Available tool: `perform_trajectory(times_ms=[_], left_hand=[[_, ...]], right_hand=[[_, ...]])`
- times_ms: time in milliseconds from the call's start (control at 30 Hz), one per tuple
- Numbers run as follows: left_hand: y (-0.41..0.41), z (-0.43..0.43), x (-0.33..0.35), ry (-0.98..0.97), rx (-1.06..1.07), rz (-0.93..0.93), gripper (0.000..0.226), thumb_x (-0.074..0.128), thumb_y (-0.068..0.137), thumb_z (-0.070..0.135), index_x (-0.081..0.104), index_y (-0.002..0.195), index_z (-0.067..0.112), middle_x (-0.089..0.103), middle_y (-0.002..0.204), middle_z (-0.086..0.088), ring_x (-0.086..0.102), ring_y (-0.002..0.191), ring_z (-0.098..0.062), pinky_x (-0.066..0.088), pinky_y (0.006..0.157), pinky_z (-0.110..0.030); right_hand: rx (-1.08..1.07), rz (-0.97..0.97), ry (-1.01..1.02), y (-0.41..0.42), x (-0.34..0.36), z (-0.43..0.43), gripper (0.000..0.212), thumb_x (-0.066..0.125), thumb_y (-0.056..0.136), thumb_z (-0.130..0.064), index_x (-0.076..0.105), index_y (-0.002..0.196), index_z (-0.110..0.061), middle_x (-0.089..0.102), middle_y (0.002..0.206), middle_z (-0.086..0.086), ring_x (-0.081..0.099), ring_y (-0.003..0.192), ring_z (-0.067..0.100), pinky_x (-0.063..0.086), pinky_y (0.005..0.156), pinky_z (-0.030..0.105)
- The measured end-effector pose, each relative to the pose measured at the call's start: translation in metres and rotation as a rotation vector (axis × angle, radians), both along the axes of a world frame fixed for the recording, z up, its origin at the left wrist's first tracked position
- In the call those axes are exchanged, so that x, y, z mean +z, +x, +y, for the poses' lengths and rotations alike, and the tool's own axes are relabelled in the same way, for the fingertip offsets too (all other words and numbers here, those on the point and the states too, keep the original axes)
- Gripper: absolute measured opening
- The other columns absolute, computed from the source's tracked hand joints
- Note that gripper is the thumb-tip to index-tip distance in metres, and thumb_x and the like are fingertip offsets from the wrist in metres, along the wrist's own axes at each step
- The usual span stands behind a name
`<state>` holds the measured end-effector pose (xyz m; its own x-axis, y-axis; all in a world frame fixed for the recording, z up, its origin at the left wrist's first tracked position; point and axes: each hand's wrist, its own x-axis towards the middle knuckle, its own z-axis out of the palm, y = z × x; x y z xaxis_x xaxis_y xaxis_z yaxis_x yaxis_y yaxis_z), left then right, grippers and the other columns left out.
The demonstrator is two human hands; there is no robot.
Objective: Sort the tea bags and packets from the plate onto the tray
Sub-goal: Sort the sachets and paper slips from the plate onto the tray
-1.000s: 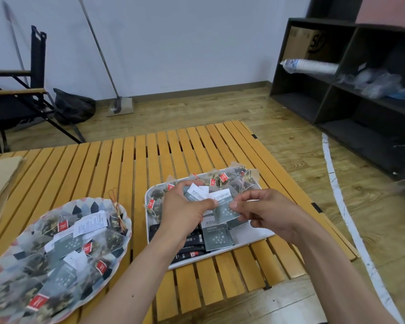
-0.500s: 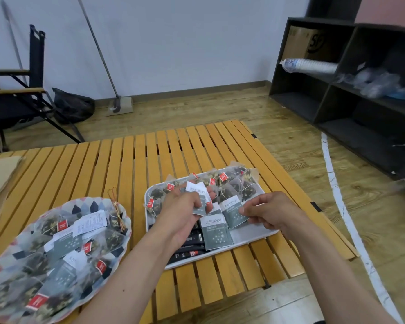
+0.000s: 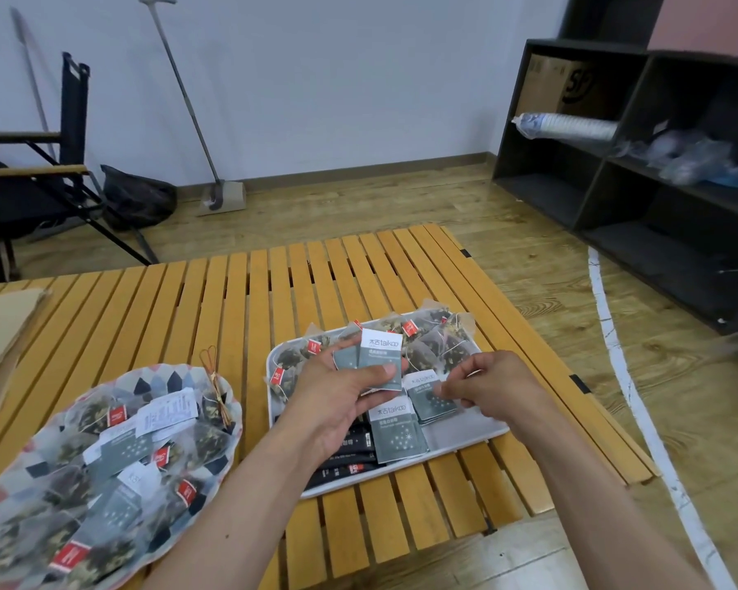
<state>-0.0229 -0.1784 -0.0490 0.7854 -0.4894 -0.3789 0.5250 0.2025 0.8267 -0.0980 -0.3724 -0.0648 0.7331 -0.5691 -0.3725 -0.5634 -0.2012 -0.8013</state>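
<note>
Raised since before, left hand (image 3: 337, 391) pinches grey packets (image 3: 380, 359); right hand (image 3: 493, 385) fingertips touch tray (image 3: 465, 436) packet.

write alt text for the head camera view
A person's left hand holds grey-green tea packets over a white rectangular tray of sorted packets, the right hand beside it. A patterned plate heaped with tea bags sits left on the slatted wooden table.
</note>
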Motion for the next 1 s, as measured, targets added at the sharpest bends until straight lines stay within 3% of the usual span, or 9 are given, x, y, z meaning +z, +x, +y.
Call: perform_trajectory(times_ms=[133, 267, 333, 433, 567, 800, 1000], left_hand=[[-0.002, -0.001, 0.001, 0.022, 0.041, -0.008, 0.059, 0.079, 0.075, -0.014, 0.061, 0.126, 0.008, 0.079, 0.102, -0.018, 0.079, 0.090, -0.031, 0.066, 0.066, -0.034], [-0.002, -0.003, 0.001, 0.050, 0.064, -0.009, 0.062, 0.085, 0.070, -0.010, 0.062, 0.124, 0.009, 0.079, 0.103, -0.015, 0.079, 0.088, -0.029, 0.062, 0.058, -0.027], [-0.002, -0.004, -0.001, 0.089, 0.068, -0.035, 0.064, 0.088, 0.068, -0.004, 0.062, 0.123, 0.013, 0.080, 0.103, -0.012, 0.078, 0.090, -0.026, 0.059, 0.058, -0.025], [-0.002, -0.004, -0.002, 0.155, 0.054, -0.074, 0.062, 0.091, 0.067, 0.002, 0.064, 0.121, 0.018, 0.081, 0.103, -0.007, 0.076, 0.095, -0.023, 0.053, 0.056, -0.024], [0.000, -0.003, -0.001, 0.170, 0.028, -0.078, 0.057, 0.090, 0.069, 0.003, 0.068, 0.121, 0.015, 0.081, 0.101, -0.006, 0.071, 0.082, -0.016, 0.045, 0.048, -0.019], [-0.002, -0.003, -0.002, 0.171, 0.003, -0.086, 0.057, 0.091, 0.069, 0.006, 0.068, 0.121, 0.011, 0.081, 0.100, -0.005, 0.072, 0.077, -0.013, 0.044, 0.046, -0.018], [-0.004, -0.005, 0.001, 0.177, 0.015, -0.069, 0.052, 0.091, 0.070, 0.012, 0.069, 0.116, 0.011, 0.081, 0.100, -0.006, 0.072, 0.085, -0.020, 0.044, 0.047, -0.020]], right_hand=[[0.006, -0.090, -0.009, -0.004, 0.006, 0.004, 0.029, 0.092, 0.070, -0.027, 0.075, 0.081, -0.007, 0.073, 0.068, -0.001, 0.059, 0.063, 0.009, 0.046, 0.057, 0.025], [0.121, -0.222, 0.248, -0.014, 0.029, 0.016, 0.034, 0.083, 0.077, -0.044, 0.079, 0.093, -0.015, 0.079, 0.089, -0.002, 0.069, 0.075, 0.008, 0.047, 0.071, 0.029], [0.187, -0.201, 0.264, -0.016, 0.032, 0.022, 0.027, 0.084, 0.077, -0.040, 0.080, 0.094, -0.019, 0.080, 0.093, -0.003, 0.072, 0.081, 0.009, 0.045, 0.074, 0.029], [0.165, -0.240, 0.242, -0.015, 0.033, 0.024, 0.017, 0.085, 0.078, -0.025, 0.080, 0.092, -0.018, 0.079, 0.089, -0.001, 0.069, 0.073, 0.008, 0.044, 0.071, 0.030], [0.163, -0.258, 0.271, -0.014, 0.035, 0.025, 0.020, 0.086, 0.077, -0.021, 0.079, 0.095, -0.017, 0.078, 0.086, -0.002, 0.067, 0.072, 0.008, 0.043, 0.065, 0.025], [0.172, -0.253, 0.279, -0.012, 0.033, 0.026, 0.020, 0.085, 0.078, -0.018, 0.078, 0.096, -0.013, 0.077, 0.081, -0.002, 0.068, 0.072, 0.008, 0.044, 0.058, 0.019], [0.158, -0.264, 0.272, -0.012, 0.032, 0.025, 0.016, 0.081, 0.079, -0.008, 0.076, 0.095, -0.006, 0.074, 0.075, 0.001, 0.065, 0.064, 0.008, 0.043, 0.048, 0.012]])
